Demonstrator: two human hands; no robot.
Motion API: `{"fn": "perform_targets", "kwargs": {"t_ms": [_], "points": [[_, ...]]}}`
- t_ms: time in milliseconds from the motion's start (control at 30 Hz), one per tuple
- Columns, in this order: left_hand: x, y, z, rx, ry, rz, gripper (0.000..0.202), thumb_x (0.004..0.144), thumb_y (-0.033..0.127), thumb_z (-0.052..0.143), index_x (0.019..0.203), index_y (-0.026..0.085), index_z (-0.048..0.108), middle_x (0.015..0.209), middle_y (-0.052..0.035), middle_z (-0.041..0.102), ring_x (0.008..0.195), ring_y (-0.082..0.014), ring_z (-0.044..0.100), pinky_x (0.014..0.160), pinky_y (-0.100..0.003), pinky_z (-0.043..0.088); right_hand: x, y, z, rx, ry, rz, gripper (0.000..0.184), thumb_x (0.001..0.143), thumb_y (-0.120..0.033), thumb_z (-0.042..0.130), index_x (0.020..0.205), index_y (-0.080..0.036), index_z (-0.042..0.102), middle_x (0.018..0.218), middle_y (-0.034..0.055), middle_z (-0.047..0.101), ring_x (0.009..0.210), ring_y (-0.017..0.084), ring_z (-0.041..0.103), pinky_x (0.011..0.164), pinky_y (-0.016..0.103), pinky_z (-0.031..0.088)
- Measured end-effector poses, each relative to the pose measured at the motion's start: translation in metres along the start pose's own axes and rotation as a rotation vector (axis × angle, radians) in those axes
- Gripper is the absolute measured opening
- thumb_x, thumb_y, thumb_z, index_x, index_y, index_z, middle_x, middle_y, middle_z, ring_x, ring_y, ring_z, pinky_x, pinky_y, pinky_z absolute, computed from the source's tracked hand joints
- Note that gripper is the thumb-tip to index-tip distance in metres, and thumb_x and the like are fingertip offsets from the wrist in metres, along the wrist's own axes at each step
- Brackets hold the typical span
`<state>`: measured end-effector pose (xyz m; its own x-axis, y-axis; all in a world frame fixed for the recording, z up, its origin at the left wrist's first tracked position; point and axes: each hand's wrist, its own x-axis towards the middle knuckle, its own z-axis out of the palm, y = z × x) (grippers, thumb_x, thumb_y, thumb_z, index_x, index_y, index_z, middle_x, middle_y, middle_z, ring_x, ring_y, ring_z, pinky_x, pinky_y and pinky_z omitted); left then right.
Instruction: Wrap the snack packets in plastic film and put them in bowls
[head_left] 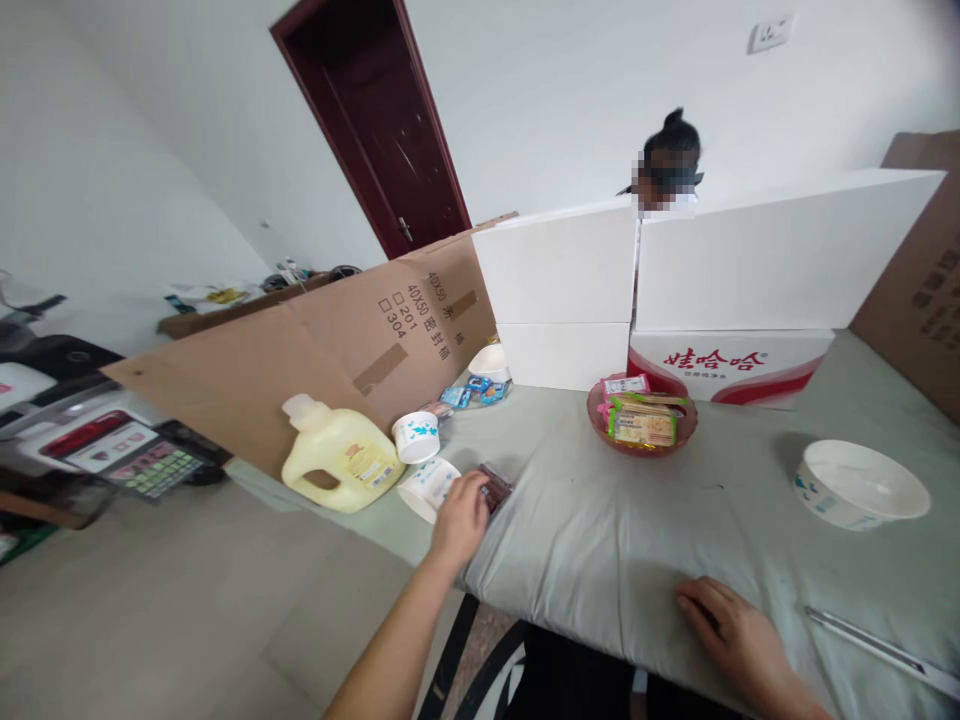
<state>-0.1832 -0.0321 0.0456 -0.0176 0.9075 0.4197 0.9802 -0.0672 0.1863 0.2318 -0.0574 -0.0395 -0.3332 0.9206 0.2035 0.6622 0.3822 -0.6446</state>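
The hands are well apart. The left hand (460, 520) has its fingers on a dark brown packet (498, 488) near the front edge of the table (570, 530); whether they grip it cannot be told. The right hand (739, 635) rests on the table, loosely curled, thumb apart from fingers. Just beside the left hand lies a tilted paper cup (428, 487); behind it stands an upright cup (417, 440), near a yellow jug (345, 455). A red bowl (598, 428) of snack packets (643, 424) sits farther back. A white bowl (831, 500) stands at right.
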Motion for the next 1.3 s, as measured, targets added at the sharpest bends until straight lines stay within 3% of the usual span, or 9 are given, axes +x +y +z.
{"fn": "perform_targets", "kwargs": {"t_ms": [133, 233, 333, 567, 667, 867, 1000, 1133, 1300], "points": [[0.029, 0.034, 0.03, 0.184, -0.384, -0.238, 0.054, 0.083, 0.029, 0.057, 0.134, 0.013, 0.047, 0.145, -0.0213, 0.041, 0.132, -0.0402, 0.038, 0.104, -0.055, 0.033, -0.001, -0.003, 0.0, -0.033, 0.002, -0.031, 0.03, 0.094, -0.04, 0.04, 0.09, -0.026, 0.067, 0.088, 0.0041, 0.07, 0.081, 0.019, 0.067, 0.073, 0.031, 0.054], [0.042, 0.041, 0.042, 0.217, -0.437, -0.357, 0.048, 0.085, 0.031, 0.056, 0.128, 0.012, 0.054, 0.148, -0.0263, 0.033, 0.13, -0.0462, 0.038, 0.098, -0.06, 0.036, -0.001, -0.006, 0.0, -0.062, 0.007, -0.038, 0.031, 0.096, -0.037, 0.039, 0.091, -0.025, 0.066, 0.087, 0.0042, 0.069, 0.081, 0.019, 0.067, 0.072, 0.031, 0.053], [0.043, 0.053, 0.043, 0.179, -0.397, -0.279, 0.03, 0.086, 0.023, 0.053, 0.111, 0.011, 0.064, 0.144, -0.0234, 0.04, 0.125, -0.0374, 0.047, 0.102, -0.051, 0.036, 0.001, -0.01, 0.0, -0.084, -0.002, -0.025, 0.031, 0.096, -0.035, 0.037, 0.091, -0.023, 0.066, 0.086, 0.0043, 0.068, 0.082, 0.019, 0.066, 0.074, 0.031, 0.051], [0.014, 0.144, 0.059, -0.988, -0.32, -0.111, 0.025, 0.091, 0.027, 0.043, 0.105, 0.017, 0.061, 0.098, -0.006, 0.068, 0.081, -0.0158, 0.064, 0.075, -0.028, 0.052, 0.004, -0.024, -0.003, -0.113, 0.004, -0.019, 0.029, 0.096, -0.029, 0.037, 0.09, -0.021, 0.064, 0.084, 0.0052, 0.067, 0.079, 0.018, 0.064, 0.071, 0.03, 0.048], [0.003, 0.179, 0.076, -1.124, -0.406, -0.134, 0.021, 0.09, 0.029, 0.045, 0.096, 0.016, 0.061, 0.081, -0.0028, 0.066, 0.069, -0.0134, 0.06, 0.065, -0.024, 0.049, 0.0, -0.024, -0.012, -0.121, 0.019, -0.04, 0.029, 0.094, -0.026, 0.037, 0.082, -0.021, 0.063, 0.079, 0.005, 0.065, 0.074, 0.017, 0.062, 0.066, 0.029, 0.047], [-0.009, 0.187, 0.088, -0.761, -0.137, 0.224, 0.021, 0.086, 0.014, 0.048, 0.102, 0.018, 0.061, 0.104, -0.0086, 0.064, 0.101, -0.0215, 0.057, 0.091, -0.041, 0.048, -0.03, 0.014, -0.064, -0.36, 0.295, 0.064, 0.028, 0.093, -0.035, 0.043, 0.096, -0.021, 0.067, 0.096, 0.009, 0.067, 0.093, 0.024, 0.059, 0.085, 0.041, 0.047], [-0.021, 0.184, 0.079, -0.655, -0.004, 0.372, 0.031, 0.089, 0.013, 0.045, 0.118, 0.017, 0.054, 0.113, -0.0124, 0.059, 0.108, -0.0233, 0.055, 0.094, -0.044, 0.047, -0.059, 0.048, -0.087, -0.614, 0.302, 0.256, 0.032, 0.091, -0.035, 0.043, 0.108, -0.024, 0.067, 0.109, 0.0095, 0.065, 0.1, 0.03, 0.056, 0.08, 0.046, 0.047], [-0.035, 0.202, 0.072, -0.521, -0.008, 0.639, 0.044, 0.088, 0.009, 0.046, 0.127, 0.026, 0.053, 0.126, -0.0104, 0.056, 0.123, -0.0269, 0.047, 0.102, -0.048, 0.041, -0.069, 0.057, -0.087, -0.71, 0.249, 0.339, 0.035, 0.09, -0.026, 0.04, 0.114, -0.026, 0.065, 0.114, 0.0096, 0.064, 0.105, 0.03, 0.055, 0.08, 0.046, 0.046], [-0.034, 0.24, 0.069, -0.344, -0.21, 0.981, 0.055, 0.087, 0.015, 0.053, 0.136, 0.039, 0.046, 0.147, -0.0002, 0.044, 0.142, -0.0316, 0.023, 0.111, -0.055, 0.028, -0.061, 0.053, -0.086, -0.743, 0.194, 0.41, 0.036, 0.089, -0.018, 0.039, 0.112, -0.024, 0.066, 0.105, 0.0102, 0.065, 0.095, 0.027, 0.058, 0.078, 0.042, 0.046]]}}
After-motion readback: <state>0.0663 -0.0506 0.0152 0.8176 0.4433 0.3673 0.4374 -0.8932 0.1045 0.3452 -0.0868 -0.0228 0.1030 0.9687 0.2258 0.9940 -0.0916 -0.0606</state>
